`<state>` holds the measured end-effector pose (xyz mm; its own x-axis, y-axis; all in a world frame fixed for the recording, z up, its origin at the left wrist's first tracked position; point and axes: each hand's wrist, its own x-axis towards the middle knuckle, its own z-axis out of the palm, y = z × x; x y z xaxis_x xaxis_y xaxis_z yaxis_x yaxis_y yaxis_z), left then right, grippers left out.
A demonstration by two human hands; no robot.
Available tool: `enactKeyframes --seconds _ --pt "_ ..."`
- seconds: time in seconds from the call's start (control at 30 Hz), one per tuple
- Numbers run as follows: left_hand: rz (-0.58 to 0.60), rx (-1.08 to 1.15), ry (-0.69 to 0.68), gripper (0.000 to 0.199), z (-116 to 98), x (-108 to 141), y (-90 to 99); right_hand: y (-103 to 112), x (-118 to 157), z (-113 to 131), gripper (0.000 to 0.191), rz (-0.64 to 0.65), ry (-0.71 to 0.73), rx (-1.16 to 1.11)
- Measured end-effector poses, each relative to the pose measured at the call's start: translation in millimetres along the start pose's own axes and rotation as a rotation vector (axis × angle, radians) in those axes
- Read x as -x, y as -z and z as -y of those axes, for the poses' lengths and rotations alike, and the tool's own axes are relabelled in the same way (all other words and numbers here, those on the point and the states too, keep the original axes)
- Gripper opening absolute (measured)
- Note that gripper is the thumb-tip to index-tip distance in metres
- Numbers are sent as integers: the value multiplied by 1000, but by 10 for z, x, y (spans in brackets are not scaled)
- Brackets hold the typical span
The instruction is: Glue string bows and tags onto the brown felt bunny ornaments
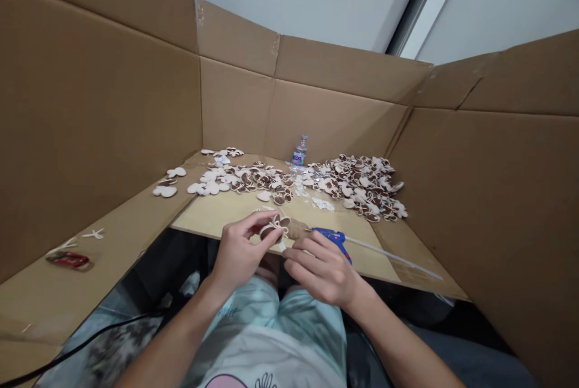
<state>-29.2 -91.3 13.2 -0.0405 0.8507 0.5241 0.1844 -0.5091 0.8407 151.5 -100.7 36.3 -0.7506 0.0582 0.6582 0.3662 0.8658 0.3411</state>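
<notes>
My left hand (239,247) pinches a brown felt-like piece (270,233) with a cream cord bow, holding it above the front of the board. Close beside it, my right hand (319,267) has its fingers curled together, with the tips at a short white strip (282,245) below the bow. The fingers partly hide where the strip meets the piece. Just beyond my right hand lies a blue glue gun (332,235), its nozzle pointing left and a long translucent glue stick (393,255) reaching out behind it to the right.
Brown and white bow pieces form a large pile (362,189) at back right and a looser spread (244,180) at back left. Between them stands a small water bottle (299,152). A red cutter (69,260) lies far left. Cardboard walls (335,116) enclose the wooden board (212,213).
</notes>
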Motion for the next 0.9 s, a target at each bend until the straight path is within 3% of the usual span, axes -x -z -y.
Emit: enactKeyframes --seconds 0.27,0.67,0.77,0.9 --pt "22 18 19 29 28 10 -5 25 -27 -16 32 48 6 38" --pt "79 84 87 30 -3 18 -4 -53 -22 -132 20 -30 -125 -208" --pt "85 173 134 31 -24 13 2 -59 -10 -143 12 -90 -157 -272" --pt "78 327 252 32 -93 -6 23 -28 8 -93 18 -285 -242 -345"
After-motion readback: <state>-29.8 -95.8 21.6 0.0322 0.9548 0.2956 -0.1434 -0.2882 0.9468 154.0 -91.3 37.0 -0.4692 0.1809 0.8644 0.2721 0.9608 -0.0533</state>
